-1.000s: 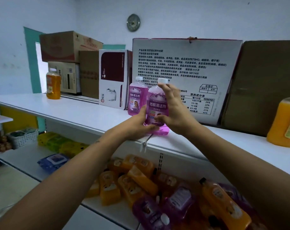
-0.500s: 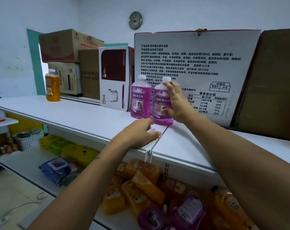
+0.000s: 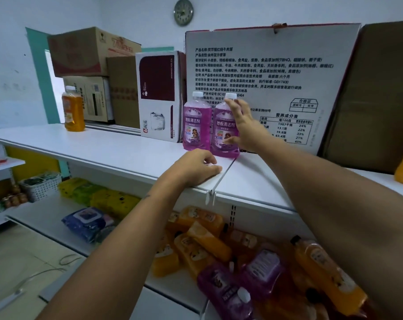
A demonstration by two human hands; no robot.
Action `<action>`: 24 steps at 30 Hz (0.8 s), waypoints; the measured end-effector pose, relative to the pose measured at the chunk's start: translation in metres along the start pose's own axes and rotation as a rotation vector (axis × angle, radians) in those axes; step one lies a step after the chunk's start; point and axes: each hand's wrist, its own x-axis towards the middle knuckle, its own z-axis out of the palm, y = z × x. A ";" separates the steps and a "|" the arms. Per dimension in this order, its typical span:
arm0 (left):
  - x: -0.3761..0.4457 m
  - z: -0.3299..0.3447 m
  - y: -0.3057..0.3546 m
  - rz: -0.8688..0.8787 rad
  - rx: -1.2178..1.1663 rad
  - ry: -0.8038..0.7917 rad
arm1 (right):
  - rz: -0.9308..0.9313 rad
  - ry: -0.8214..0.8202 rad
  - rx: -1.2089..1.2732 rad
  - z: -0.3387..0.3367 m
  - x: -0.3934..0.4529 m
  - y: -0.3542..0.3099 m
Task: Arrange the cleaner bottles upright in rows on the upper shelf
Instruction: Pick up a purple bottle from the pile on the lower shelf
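The right hand [image 3: 244, 129] grips the right purple cleaner bottle [image 3: 224, 132], thumb low on its label, fingers spread up toward the white cap. Touching that bottle's far side stands a 2nd purple bottle [image 3: 196, 125]; both are upright, translucent plastic, rounded at the shoulders. Directly behind the grip rises a large printed carton [image 3: 288, 72]. The left hand [image 3: 196, 168] rests nearer the camera, fingers curled loosely on the smooth white upper shelf [image 3: 103, 146], close to its front edge. Bare shelf runs wide beyond it to an orange bottle [image 3: 73, 110]. Below both hands, orange and purple bottles [image 3: 219, 257] lie heaped.
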 end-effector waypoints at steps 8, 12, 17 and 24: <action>0.008 0.001 -0.007 -0.009 -0.010 -0.074 | -0.009 0.168 0.095 -0.047 -0.050 -0.017; -0.009 0.003 0.002 0.102 -0.090 0.129 | 0.043 0.237 0.153 -0.074 -0.116 -0.018; -0.101 0.048 0.079 0.526 -0.501 0.472 | 0.134 0.519 0.443 -0.105 -0.232 -0.021; -0.187 0.144 0.174 0.612 -0.885 0.159 | 0.379 0.733 0.501 -0.128 -0.397 -0.012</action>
